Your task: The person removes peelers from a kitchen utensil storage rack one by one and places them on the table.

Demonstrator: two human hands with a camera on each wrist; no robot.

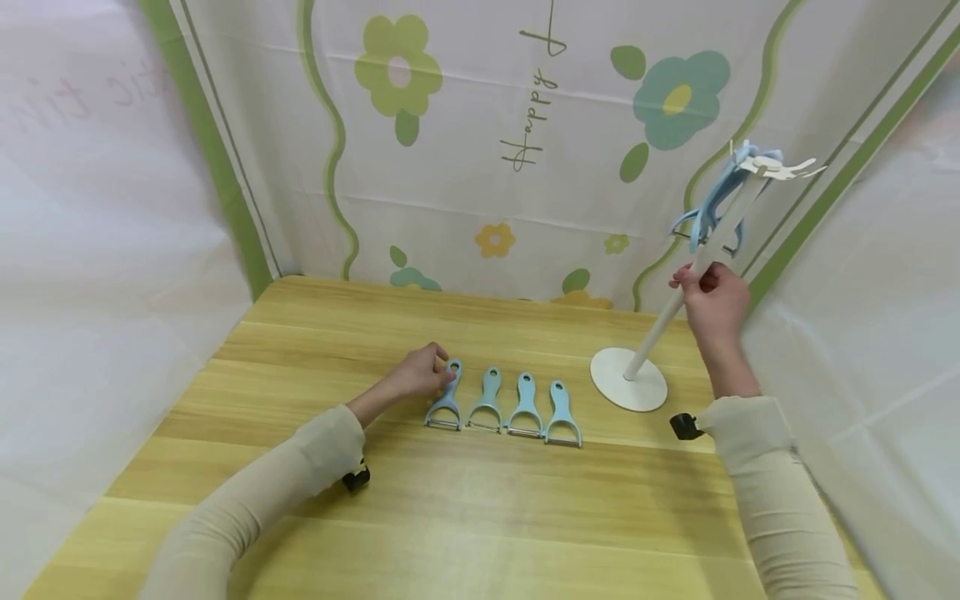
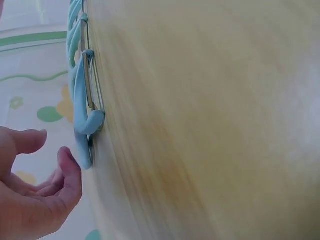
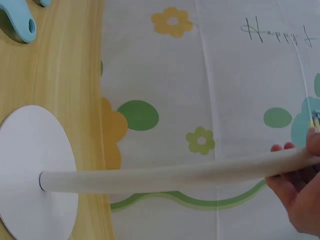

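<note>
Several light blue Y-shaped peelers lie in a row on the wooden table, handles toward the back; the leftmost peeler (image 1: 446, 402) is beside my left hand (image 1: 422, 372). In the left wrist view, the thumb and fingers of the left hand (image 2: 42, 192) are apart, near the handle end of the closest peeler (image 2: 82, 115). My right hand (image 1: 717, 302) grips the upper pole of a white hook stand (image 1: 660, 333). Blue peelers (image 1: 708, 208) hang from its top hooks. The right wrist view shows the right hand (image 3: 302, 192) around the pole (image 3: 175, 179).
The stand's round white base (image 1: 628, 392) rests on the table (image 1: 450, 517) toward the right. A flower-printed curtain (image 1: 457, 183) hangs along the table's back edge, with pale sheets at both sides. Black wrist cameras (image 1: 686, 427) hang below the sleeves.
</note>
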